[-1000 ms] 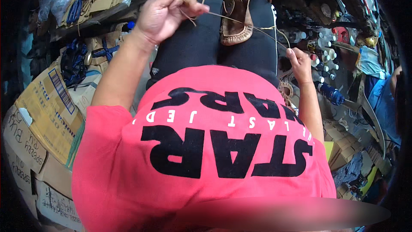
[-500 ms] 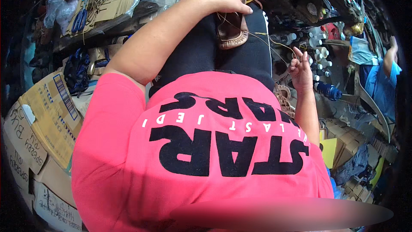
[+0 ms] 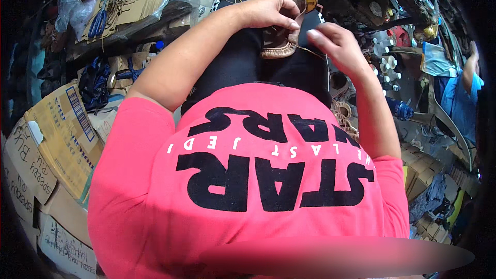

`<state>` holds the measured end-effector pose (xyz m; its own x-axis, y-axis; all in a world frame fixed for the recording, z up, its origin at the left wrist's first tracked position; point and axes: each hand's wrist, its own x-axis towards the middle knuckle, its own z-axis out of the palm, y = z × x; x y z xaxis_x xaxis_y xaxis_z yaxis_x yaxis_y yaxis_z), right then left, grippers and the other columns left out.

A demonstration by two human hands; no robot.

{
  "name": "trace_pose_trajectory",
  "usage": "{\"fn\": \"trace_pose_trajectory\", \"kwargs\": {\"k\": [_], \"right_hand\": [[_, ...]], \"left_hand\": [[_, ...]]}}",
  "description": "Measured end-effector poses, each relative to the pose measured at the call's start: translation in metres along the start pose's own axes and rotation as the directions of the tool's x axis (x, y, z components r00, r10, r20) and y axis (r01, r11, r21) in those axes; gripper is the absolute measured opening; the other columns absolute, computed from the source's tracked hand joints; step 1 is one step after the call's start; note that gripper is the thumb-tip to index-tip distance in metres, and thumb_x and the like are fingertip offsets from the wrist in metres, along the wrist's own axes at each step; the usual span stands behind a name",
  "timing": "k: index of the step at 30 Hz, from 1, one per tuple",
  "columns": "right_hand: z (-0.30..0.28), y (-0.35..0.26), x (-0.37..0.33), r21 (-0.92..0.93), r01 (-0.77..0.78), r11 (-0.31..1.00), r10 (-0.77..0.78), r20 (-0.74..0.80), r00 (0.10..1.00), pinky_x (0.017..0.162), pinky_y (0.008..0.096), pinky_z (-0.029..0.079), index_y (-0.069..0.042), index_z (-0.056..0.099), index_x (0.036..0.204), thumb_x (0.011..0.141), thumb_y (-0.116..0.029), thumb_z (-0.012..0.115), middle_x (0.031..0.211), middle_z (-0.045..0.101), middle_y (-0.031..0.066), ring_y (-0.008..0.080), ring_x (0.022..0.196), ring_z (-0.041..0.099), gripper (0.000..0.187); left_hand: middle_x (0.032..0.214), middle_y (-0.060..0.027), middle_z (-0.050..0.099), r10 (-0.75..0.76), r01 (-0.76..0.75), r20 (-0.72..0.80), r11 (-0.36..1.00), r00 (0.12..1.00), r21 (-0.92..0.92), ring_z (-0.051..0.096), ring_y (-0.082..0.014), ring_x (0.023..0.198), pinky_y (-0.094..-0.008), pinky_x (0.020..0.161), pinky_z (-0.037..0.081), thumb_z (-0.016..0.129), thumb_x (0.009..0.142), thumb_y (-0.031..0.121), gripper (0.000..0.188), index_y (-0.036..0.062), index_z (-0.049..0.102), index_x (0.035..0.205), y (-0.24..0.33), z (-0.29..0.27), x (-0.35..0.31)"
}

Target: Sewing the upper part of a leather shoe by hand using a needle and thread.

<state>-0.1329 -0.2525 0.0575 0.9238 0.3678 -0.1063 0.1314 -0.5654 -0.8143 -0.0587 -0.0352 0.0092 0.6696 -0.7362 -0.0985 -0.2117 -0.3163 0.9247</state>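
A brown leather moccasin shoe (image 3: 279,52) rests on my dark-trousered lap, its gathered, stitched toe toward me and its opening facing up. A yellowish tab (image 3: 311,0) sticks out along its right side. My left hand (image 3: 271,11) lies across the opening, thumb and fingers bent together at the shoe's right edge. Just right of the shoe, my right hand (image 3: 336,44) is closed, with its fingertips partly hidden. A thin thread (image 3: 309,50) runs from the toe seam toward that hand.
Cardboard sheets with dark cords and blue-handled scissors (image 3: 98,23) lie at far left. Cardboard boxes (image 3: 57,139) stand at left. Several small bottles (image 3: 387,64) and a blue bottle (image 3: 399,108) are on the right. Another person's arm (image 3: 471,67) shows at far right.
My right hand has come in from the right toward the shoe and closed. My left hand has moved down from the shoe's far end to its opening, uncovering the far end.
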Motion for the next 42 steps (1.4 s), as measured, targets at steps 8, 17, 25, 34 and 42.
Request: {"fn": "trace_pose_trajectory", "kwargs": {"k": [8,17,25,34,42], "right_hand": [[0.008,-0.010,0.007,-0.279,0.147,0.949,-0.054,0.316,0.947,0.060,0.0400,0.045,0.001,0.057,0.077,0.079,-0.018,0.059,0.070,0.055,0.0206,0.0367,0.067,0.056,0.019],[-0.015,-0.013,-0.041,0.098,-0.037,0.995,0.029,0.078,0.997,0.056,0.0267,0.036,0.003,0.055,0.072,0.084,-0.012,0.065,0.066,0.043,0.0025,0.0096,0.063,0.043,0.022],[-0.002,-0.007,-0.016,-0.311,0.092,0.946,-0.074,0.069,0.995,0.061,0.0306,0.046,-0.011,0.070,0.101,0.080,-0.007,0.064,0.076,0.055,0.0093,0.0220,0.066,0.058,0.022],[-0.012,-0.022,-0.009,-0.411,0.038,0.911,0.016,0.127,0.992,0.064,0.0323,0.048,-0.010,0.070,0.098,0.078,-0.007,0.062,0.077,0.056,0.0108,0.0246,0.068,0.060,0.022],[-0.009,-0.019,0.003,-0.335,0.066,0.940,-0.022,0.134,0.991,0.063,0.0299,0.047,-0.008,0.070,0.096,0.078,-0.003,0.065,0.077,0.056,0.0086,0.0200,0.068,0.059,0.019]], "left_hand": [[0.084,-0.0057,0.052,0.143,-0.132,-0.069,0.980,0.987,0.147,0.053,-0.0174,0.083,-0.0300,0.075,0.041,0.071,0.077,0.028,0.027,0.0030,0.063,0.084,-0.007,0.012,0.011],[0.094,-0.0092,0.053,0.020,-0.029,0.077,0.993,0.997,0.114,0.054,-0.0193,0.092,-0.0295,0.082,0.042,0.068,0.081,0.028,0.027,0.0037,0.066,0.093,-0.004,0.001,0.009],[0.089,-0.0051,0.058,0.026,-0.035,0.066,0.990,0.997,0.139,0.057,-0.0176,0.088,-0.0300,0.081,0.044,0.072,0.076,0.024,0.021,0.0052,0.069,0.086,0.001,-0.002,0.008],[0.092,-0.0081,0.062,0.028,-0.042,0.154,0.995,0.988,0.088,0.060,-0.0194,0.087,-0.0300,0.080,0.046,0.068,0.075,0.011,0.022,0.0037,0.070,0.095,0.010,-0.004,0.017],[0.089,-0.0076,0.061,0.042,-0.056,0.174,0.996,0.984,0.075,0.059,-0.0196,0.087,-0.0298,0.079,0.046,0.065,0.071,0.006,0.024,0.0061,0.071,0.093,0.009,-0.004,0.019]]}}
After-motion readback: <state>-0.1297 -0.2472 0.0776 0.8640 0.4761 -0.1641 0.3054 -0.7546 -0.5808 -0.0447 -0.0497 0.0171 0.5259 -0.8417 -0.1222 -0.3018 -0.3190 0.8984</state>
